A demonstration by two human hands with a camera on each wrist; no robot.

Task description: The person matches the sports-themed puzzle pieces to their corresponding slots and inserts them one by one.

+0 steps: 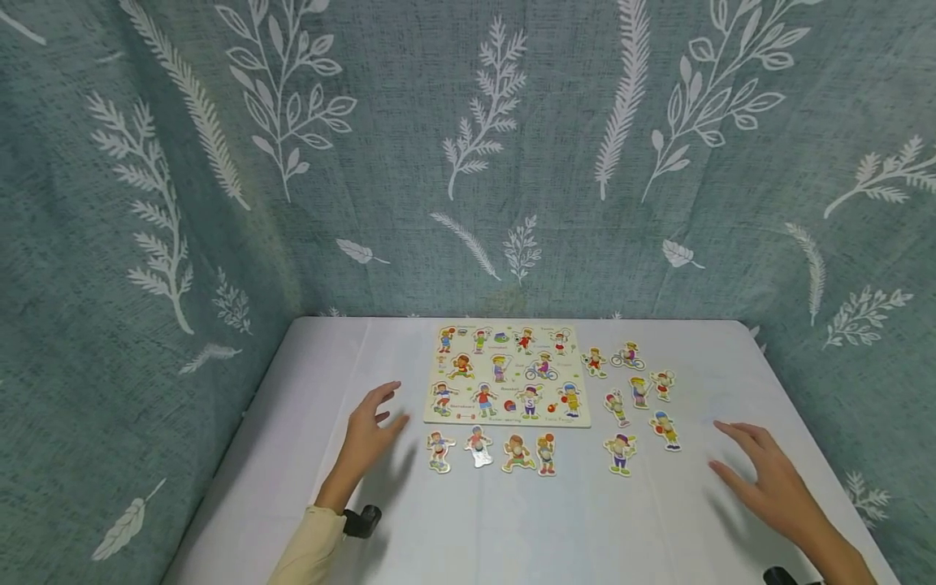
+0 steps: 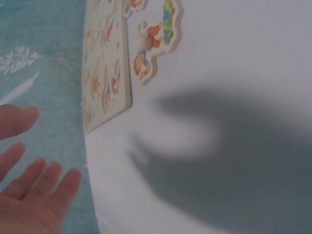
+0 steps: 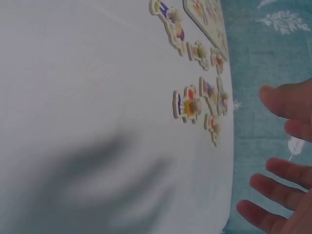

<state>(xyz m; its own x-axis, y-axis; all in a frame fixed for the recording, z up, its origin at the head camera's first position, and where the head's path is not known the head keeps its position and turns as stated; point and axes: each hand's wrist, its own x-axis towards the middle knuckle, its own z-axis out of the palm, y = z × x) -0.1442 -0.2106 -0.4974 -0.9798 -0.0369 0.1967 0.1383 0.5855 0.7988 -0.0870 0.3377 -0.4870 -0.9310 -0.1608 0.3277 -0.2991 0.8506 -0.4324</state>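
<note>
A flat puzzle board (image 1: 508, 372) printed with children at sports lies toward the back of the white table. To its left hovers my left hand (image 1: 370, 431), fingers spread and holding nothing. Nearest that hand is a skateboarder puzzle piece (image 1: 439, 452), also visible in the left wrist view as a knobbed skateboarder piece (image 2: 155, 41). My right hand (image 1: 766, 479) hangs above the table at the right, fingers apart, with nothing in it. Closest to it lies a puzzle piece of a child with a ball (image 1: 665, 431), also in the right wrist view (image 3: 187, 105).
In front of the board lie a shiny-legged figure piece (image 1: 478, 447), a running figure piece (image 1: 517, 453) and a piece with a raised ball (image 1: 546, 454). Right of the board are several more, including a cyclist piece (image 1: 628, 356) and a purple-capped piece (image 1: 620, 454). Patterned green cloth (image 1: 483, 162) hangs behind.
</note>
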